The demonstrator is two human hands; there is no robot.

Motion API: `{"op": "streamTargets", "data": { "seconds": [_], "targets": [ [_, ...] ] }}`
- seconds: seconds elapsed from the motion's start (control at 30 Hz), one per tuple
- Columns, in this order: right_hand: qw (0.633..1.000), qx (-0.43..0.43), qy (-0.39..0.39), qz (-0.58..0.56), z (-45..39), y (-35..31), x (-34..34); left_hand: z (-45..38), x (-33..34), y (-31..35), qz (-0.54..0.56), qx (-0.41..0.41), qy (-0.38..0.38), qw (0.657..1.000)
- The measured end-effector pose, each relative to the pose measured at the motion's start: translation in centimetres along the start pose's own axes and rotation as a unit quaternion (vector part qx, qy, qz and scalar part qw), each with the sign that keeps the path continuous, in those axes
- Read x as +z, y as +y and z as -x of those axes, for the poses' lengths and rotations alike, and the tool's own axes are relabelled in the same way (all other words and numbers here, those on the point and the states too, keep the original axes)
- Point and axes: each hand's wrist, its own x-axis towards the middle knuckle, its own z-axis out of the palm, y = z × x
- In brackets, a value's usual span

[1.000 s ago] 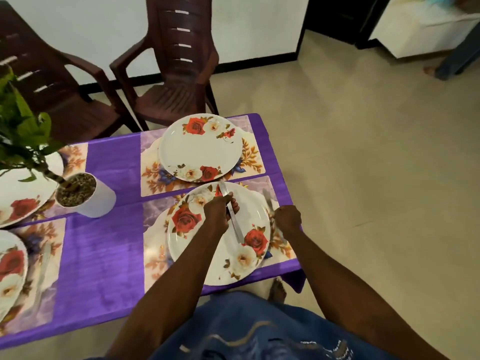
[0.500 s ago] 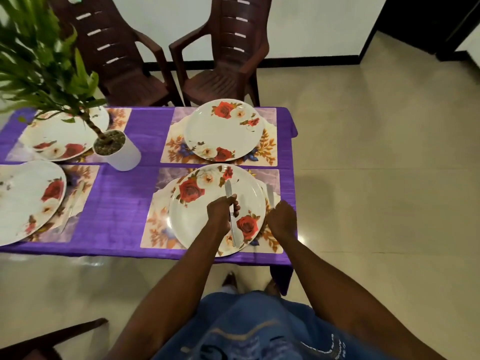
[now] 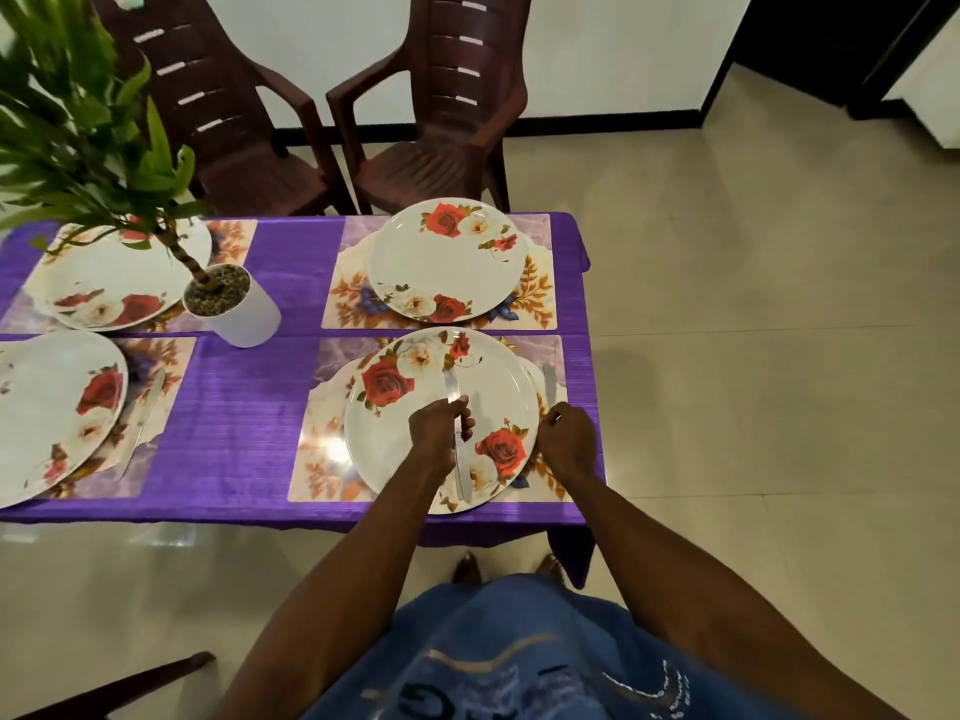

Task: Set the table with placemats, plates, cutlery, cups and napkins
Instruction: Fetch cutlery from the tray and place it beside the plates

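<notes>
A rose-patterned white plate [image 3: 405, 449] lies on a floral placemat [image 3: 319, 444] at the near right of the purple table [image 3: 244, 407]. My left hand [image 3: 439, 433] is shut on a silver knife [image 3: 453, 389] held over that plate. My right hand [image 3: 566, 441] rests on the placemat's right strip, fingers curled at the handle of a second knife [image 3: 549, 381] lying beside the plate. A second plate [image 3: 441, 262] sits on the far placemat [image 3: 540, 298].
Two more plates [image 3: 47, 407] [image 3: 104, 283] on placemats lie at the left, one with a knife [image 3: 143, 413] beside it. A potted plant in a white pot [image 3: 244, 314] stands mid-table. Two brown plastic chairs [image 3: 441, 122] stand behind. Tiled floor lies to the right.
The view has pulled back and swung left, showing more of the table. Both hands stay about where they were at the near right plate.
</notes>
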Motion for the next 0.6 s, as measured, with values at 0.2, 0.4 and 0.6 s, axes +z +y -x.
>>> {"op": "streamTargets", "data": {
  "seconds": [0.2, 0.4, 0.6],
  "targets": [
    [1.0, 0.009, 0.009, 0.001, 0.2, -0.4, 0.2, -0.2, -0.4, 0.4, -0.007, -0.001, -0.011, 1.0],
    [0.999, 0.023, -0.006, 0.033, 0.5, -0.6, 0.3, -0.2, -1.0, 0.6, -0.015, -0.003, -0.014, 1.0],
    [0.996, 0.021, -0.024, 0.082, 1.1, -1.5, 0.5, 0.1, -1.6, 0.7, -0.014, -0.002, -0.017, 1.0]
  ]
}}
